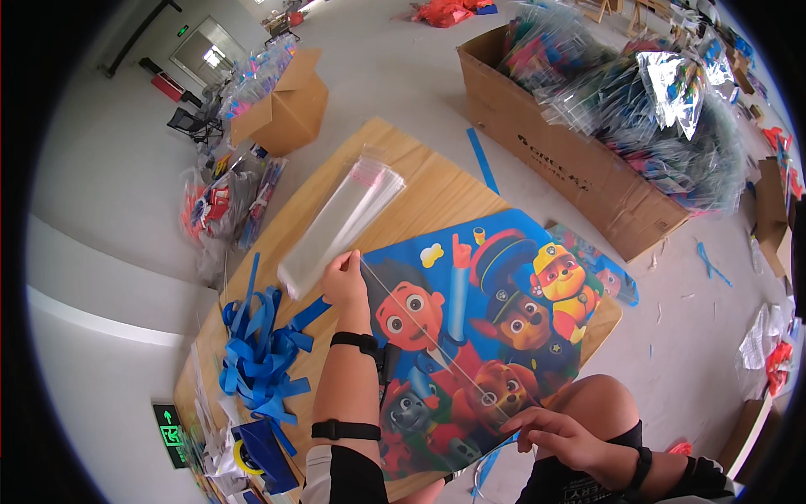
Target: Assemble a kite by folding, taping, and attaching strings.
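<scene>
A large blue printed sheet (453,353) with cartoon characters lies across the near right part of the wooden table and over its edge. My left hand (346,281) is closed in a pinch at the sheet's upper left edge. From there a thin pale strand (430,343), string or rod I cannot tell, runs straight over the print toward the lower right. My right hand (558,433) is at the sheet's lower right edge, fingers curled and tips closed near the strand's other end. What lies between those fingertips is too small to be sure of.
Clear plastic sleeves (344,210) lie stacked on the wooden table (437,181), with tangled blue strips (264,353) at its left. A large carton (562,160) heaped with bagged goods stands beyond to the right. Another open carton (294,109) stands at the far left.
</scene>
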Demonstrator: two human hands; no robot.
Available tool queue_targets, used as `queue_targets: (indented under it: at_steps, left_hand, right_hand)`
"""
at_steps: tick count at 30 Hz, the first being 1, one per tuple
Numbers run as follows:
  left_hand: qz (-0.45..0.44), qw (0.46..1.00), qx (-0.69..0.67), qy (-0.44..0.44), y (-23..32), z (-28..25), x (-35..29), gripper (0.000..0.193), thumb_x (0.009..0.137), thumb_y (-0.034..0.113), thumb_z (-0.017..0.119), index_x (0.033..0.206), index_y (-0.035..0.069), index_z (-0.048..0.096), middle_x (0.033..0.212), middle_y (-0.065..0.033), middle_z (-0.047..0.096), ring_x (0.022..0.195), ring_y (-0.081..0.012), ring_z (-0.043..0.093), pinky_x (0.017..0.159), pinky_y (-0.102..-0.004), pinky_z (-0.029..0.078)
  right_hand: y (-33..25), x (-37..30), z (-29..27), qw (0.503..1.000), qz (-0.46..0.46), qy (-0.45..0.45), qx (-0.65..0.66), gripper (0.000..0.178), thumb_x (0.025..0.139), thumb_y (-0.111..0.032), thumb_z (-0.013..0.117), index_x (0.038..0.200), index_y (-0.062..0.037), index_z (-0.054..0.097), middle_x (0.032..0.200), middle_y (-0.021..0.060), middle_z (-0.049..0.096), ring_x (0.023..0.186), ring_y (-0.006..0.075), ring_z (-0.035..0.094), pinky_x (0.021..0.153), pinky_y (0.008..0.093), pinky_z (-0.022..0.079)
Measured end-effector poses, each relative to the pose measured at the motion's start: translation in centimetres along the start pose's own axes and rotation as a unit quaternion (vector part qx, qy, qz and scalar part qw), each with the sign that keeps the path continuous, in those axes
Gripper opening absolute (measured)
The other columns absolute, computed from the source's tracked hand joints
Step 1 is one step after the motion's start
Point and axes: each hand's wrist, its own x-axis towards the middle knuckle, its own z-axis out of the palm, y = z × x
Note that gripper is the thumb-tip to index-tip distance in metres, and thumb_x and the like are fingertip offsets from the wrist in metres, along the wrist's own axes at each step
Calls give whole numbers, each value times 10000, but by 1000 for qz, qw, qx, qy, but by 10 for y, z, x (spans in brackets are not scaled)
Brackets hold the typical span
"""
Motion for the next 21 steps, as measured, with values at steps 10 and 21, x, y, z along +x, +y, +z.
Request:
queue_targets:
  at_steps: [10, 21]
  left_hand:
    - [-12, 1000, 22, -14, 7, -3, -1, 248, 826, 360, 792, 974, 161, 789, 917, 20, 773, 922, -204, 697, 840, -450, 397]
    - [-53, 997, 58, 2, 12, 2, 1, 304, 827, 342, 811, 1082, 188, 749, 992, 30, 767, 953, -172, 703, 899, -426, 438]
  right_hand:
    - [11, 0, -13, 999, -2, -41, 16, 354, 1070, -112, 486, 1411, -17, 491, 1340, 41, 561, 1067, 121, 552, 973, 304, 460]
    - [-4, -3, -8, 996, 87, -18, 4, 375, 1066, -148, 512, 1426, -43, 498, 1305, 29, 577, 1085, 115, 567, 979, 296, 456]
